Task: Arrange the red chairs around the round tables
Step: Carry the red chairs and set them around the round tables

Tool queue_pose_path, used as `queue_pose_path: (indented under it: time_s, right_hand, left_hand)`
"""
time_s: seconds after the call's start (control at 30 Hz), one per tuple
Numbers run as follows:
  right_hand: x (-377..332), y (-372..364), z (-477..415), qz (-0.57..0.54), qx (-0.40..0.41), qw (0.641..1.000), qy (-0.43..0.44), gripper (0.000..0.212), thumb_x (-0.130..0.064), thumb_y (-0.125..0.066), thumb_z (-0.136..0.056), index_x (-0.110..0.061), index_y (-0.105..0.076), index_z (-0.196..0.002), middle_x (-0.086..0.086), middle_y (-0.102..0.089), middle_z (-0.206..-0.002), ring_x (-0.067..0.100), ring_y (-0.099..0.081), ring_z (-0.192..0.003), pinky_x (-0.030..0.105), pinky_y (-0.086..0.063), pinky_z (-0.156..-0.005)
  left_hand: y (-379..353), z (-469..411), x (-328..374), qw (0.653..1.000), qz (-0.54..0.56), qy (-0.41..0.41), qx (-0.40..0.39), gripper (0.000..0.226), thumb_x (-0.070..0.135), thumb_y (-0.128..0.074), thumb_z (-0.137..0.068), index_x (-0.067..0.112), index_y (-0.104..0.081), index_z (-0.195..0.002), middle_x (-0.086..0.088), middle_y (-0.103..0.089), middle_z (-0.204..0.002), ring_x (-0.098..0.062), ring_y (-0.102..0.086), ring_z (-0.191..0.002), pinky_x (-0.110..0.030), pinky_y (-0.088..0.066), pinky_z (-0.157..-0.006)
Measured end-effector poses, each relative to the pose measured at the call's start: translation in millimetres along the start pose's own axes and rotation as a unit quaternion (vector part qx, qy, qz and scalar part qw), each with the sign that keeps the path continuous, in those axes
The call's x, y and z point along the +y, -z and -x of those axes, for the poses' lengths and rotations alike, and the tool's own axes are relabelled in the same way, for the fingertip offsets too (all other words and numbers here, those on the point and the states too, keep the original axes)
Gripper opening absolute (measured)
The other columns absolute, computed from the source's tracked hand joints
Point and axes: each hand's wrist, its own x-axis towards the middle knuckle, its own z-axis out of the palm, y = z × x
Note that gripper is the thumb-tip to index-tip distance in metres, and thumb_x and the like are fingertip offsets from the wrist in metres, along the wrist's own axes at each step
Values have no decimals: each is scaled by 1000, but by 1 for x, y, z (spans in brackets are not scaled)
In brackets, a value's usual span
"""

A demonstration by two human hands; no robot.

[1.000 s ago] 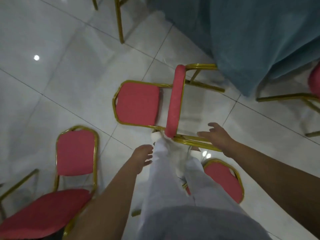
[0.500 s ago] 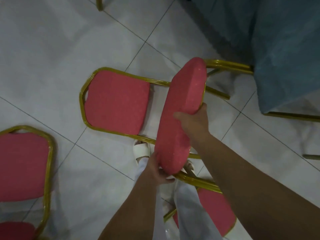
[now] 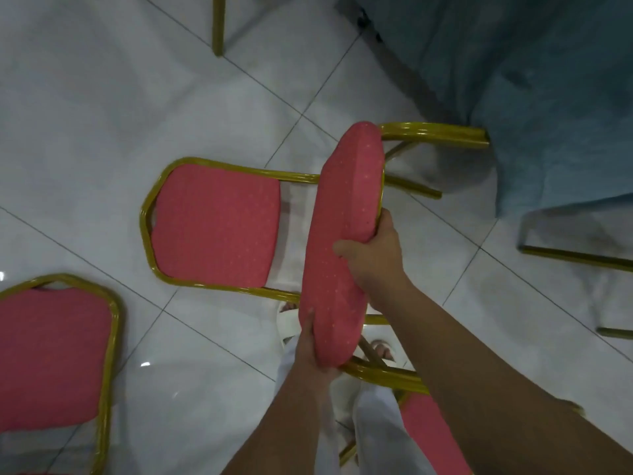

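At frame centre, a red chair (image 3: 329,234) with a gold frame, tipped over. Backrest (image 3: 215,231) on the left, flat toward the camera; seat (image 3: 346,186) to its right, nearly edge-on. Held at the seat by both hands.

Left hand (image 3: 313,351), from the bottom of the frame, curled round the seat's near end, thumb up along the left edge, fingers hidden behind the padding. Right hand (image 3: 373,258), from the lower right, clamped on the seat's right edge about halfway along, thumb pressed on the red fabric, fingers wrapped behind over the gold rim.

Gold legs pointing right, toward a blue cloth (image 3: 548,80) draped over the counter in the upper right, one leg end just beside the hem. Possibly clear of the white tiled floor (image 3: 102,114), possibly touching it with a leg: not clear from this angle.

In the lower left, a second red chair (image 3: 51,358), only backrest and gold rim in view, well apart from the held one. At the bottom, right of centre, part of a third red chair (image 3: 421,430) beside the right forearm. White trousers (image 3: 376,440) and white sandals (image 3: 287,323) below the held chair. Another gold chair leg (image 3: 218,25) at the top edge, left of centre. More gold tubing (image 3: 575,258) at the right edge, under the cloth.
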Motion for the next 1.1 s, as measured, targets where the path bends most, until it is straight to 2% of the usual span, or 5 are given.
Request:
queue_pose_path:
  time_s: [0.27, 0.57, 0.83, 0.97, 1.1]
  right_hand:
    - [-106, -22, 52, -45, -121, 989, 67, 61, -1, -75, -67, -38, -56, -111, -5, -70, -96, 14, -73, -78, 29, -59, -57]
    - [-142, 38, 13, -131, -237, 963, -2, 57, 11, -58, -77, -3, -55, -133, 18, -67, -110, 32, -66, -95, 50, -57, -86]
    - [-131, 116, -77, 141, -55, 985, 77, 48, -16, -75, -85, -18, -58, -130, -5, -70, -101, 16, -67, -79, 26, -48, -59]
    - [-108, 142, -95, 480, -16, 871, 104, 73, -12, -56, -90, -14, -20, -154, 25, -42, -143, 43, -49, -127, 45, -43, -100]
    - [-61, 162, -68, 563, -101, 818, 53, 68, -17, -59, -90, -19, -32, -152, 19, -19, -160, 38, -23, -147, 45, -31, -116]
  left_hand:
    - [-8, 114, 48, 972, 163, -115, -124, 62, 55, -59, -89, 13, -55, -134, -19, -67, -122, -40, -63, -108, -47, -59, -69]
    - [-49, 148, 50, 940, 155, -291, 87, 70, 57, -71, -81, 10, -51, -127, -9, -66, -119, -29, -67, -102, -50, -55, -91]
    - [-113, 92, 8, 977, -6, -213, 11, 81, 49, -71, -84, 18, -28, -146, -9, -51, -141, -27, -57, -120, -49, -47, -102]
    - [-148, 94, -10, 976, -152, -158, -6, 70, 42, -71, -88, 17, -36, -144, -4, -45, -142, -24, -48, -126, -51, -49, -100]
    - [-163, 101, -29, 944, -301, -124, -48, 32, 25, -64, -94, 20, -49, -123, -3, -42, -145, -26, -45, -128, -47, -44, -104]
